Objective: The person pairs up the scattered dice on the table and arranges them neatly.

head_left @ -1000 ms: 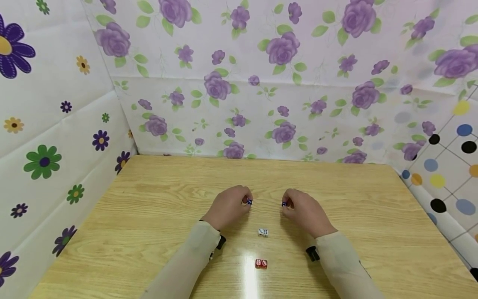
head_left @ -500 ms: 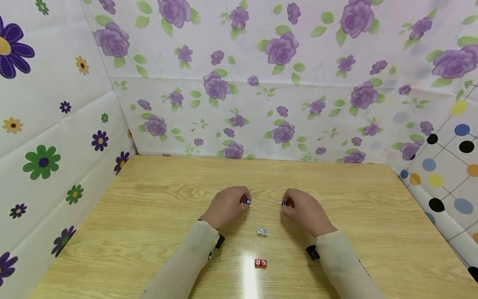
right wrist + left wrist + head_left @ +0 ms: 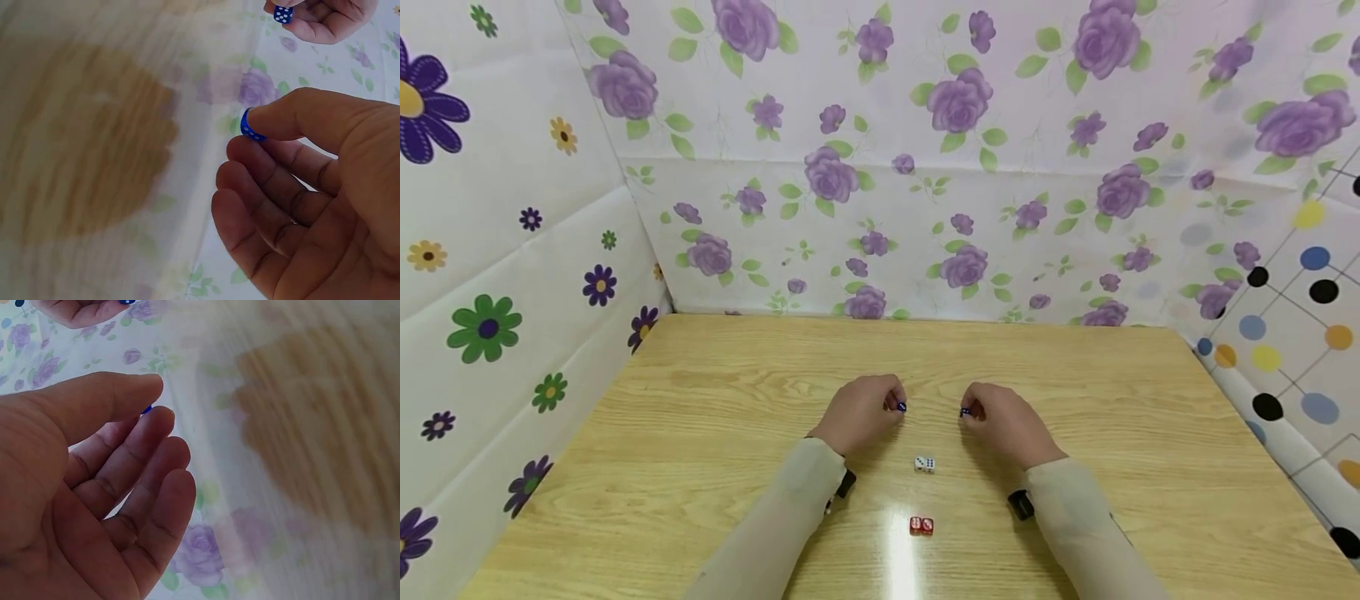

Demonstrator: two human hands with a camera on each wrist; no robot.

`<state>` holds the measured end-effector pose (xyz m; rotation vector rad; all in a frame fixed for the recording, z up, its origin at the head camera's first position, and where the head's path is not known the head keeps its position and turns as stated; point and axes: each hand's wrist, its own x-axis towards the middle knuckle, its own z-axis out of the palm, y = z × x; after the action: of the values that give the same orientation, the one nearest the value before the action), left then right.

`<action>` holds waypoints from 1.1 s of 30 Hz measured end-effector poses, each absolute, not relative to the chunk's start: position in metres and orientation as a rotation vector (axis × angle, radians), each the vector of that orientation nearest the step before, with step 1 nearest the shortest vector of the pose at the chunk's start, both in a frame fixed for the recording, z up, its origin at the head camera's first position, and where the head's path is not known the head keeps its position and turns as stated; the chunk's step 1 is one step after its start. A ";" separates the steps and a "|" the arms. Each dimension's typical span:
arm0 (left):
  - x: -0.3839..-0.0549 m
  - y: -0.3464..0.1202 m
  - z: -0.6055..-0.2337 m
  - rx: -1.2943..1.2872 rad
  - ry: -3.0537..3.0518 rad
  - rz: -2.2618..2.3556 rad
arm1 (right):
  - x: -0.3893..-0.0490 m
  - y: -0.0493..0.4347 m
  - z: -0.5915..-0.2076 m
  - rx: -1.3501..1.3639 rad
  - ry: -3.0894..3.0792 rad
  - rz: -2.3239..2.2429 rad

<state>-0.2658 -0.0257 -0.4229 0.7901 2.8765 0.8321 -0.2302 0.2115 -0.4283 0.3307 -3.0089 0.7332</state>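
Between thumb and fingers my left hand (image 3: 861, 414) pinches a blue die (image 3: 902, 407) with white dots. In the left wrist view only a sliver of that die (image 3: 147, 409) shows past the thumb. My right hand (image 3: 1006, 421) pinches a second blue die (image 3: 966, 412), partly covered by the thumb in the right wrist view (image 3: 250, 127). The two hands face each other with a gap between them. Nearer to me, two white dice (image 3: 925, 464) sit side by side on the table. Closer still lie two red dice (image 3: 921, 526), also side by side.
The wooden table (image 3: 737, 358) reaches back to a flowered cloth wall (image 3: 820, 242). Cloth with other prints hangs at the left and the right. A bright light reflection (image 3: 901, 558) falls on the table near the red dice.
Both hands stay almost in place, each with its blue die pinched; the right hand sits slightly further left. The left die shows turned a little in the fingers. The whole view has shifted slightly.
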 end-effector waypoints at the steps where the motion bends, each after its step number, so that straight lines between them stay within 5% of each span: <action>1: -0.267 -0.026 -0.424 0.782 2.873 0.842 | -0.231 0.211 -0.429 0.322 -3.019 0.725; 33: -0.274 -0.004 -0.424 0.800 2.730 0.732 | -0.246 0.185 -0.429 0.424 -3.127 0.625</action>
<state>-0.2738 -0.0036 -0.4243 0.7995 2.7303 0.7324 -0.2463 0.1849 -0.4292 0.4239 -3.1267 0.6249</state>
